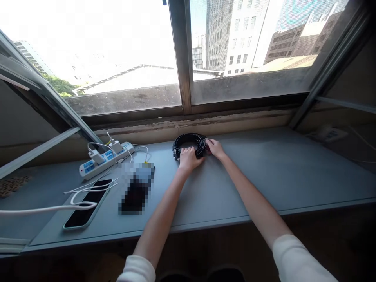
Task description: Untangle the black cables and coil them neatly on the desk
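Observation:
A coil of black cable lies on the grey tabletop near its back edge, below the window. My left hand is closed over the front rim of the coil, its fingers curled into the ring and its thumb stretched to the right. At the coil's right side, my right hand pinches the outer edge of the cable between thumb and fingers. Connector ends show at the coil's left edge.
A white power strip with plugged-in chargers stands on the left of the table. In front of it are a phone, white cables and a pixelated dark device. The window frame rises behind.

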The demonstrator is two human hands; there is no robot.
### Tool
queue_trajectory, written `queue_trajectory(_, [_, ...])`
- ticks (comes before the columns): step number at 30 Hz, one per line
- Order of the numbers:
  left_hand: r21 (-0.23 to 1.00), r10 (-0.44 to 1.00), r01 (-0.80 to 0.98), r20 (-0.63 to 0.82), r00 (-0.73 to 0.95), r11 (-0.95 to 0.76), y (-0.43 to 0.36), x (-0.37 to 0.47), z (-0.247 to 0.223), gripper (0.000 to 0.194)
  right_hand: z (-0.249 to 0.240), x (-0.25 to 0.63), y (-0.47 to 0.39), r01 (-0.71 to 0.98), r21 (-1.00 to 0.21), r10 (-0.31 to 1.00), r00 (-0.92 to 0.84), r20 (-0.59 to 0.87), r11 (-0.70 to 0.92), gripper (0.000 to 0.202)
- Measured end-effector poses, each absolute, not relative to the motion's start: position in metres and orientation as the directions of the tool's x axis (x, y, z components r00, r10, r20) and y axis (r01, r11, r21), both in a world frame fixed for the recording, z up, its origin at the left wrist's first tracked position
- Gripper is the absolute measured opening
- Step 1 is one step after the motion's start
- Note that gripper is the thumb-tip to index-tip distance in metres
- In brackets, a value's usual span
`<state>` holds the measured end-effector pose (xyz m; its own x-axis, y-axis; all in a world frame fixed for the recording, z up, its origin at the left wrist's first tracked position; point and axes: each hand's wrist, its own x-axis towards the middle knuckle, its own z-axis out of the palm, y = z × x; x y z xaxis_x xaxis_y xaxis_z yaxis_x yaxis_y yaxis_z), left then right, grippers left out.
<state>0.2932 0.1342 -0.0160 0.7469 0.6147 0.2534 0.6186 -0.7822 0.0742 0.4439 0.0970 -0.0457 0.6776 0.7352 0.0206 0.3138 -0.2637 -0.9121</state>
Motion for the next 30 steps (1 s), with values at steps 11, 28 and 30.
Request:
queue_trajectory(11, [0.000, 0.575, 0.589, 0.213, 0.790, -0.808, 0.105, 0.296, -0.017, 0.043, -0.033, 0.459, 0.081, 0.390, -0.866, 0.687, 0.723, 0.078, -0.312, 0.032])
queue_trajectory(28, [0.354, 0.542, 0.453, 0.211, 0.813, -0.818, 0.107, 0.285, 0.007, 0.037, -0.030, 0.461, 0.067, 0.315, -0.843, 0.700, 0.707, -0.098, -0.435, 0.035])
queue_trajectory(30, [0.431, 0.561, 0.427, 0.255, 0.787, -0.795, 0.110, 0.281, 0.011, 0.031, -0.027, 0.461, 0.066, 0.324, -0.836, 0.710, 0.696, -0.105, -0.442, 0.035])
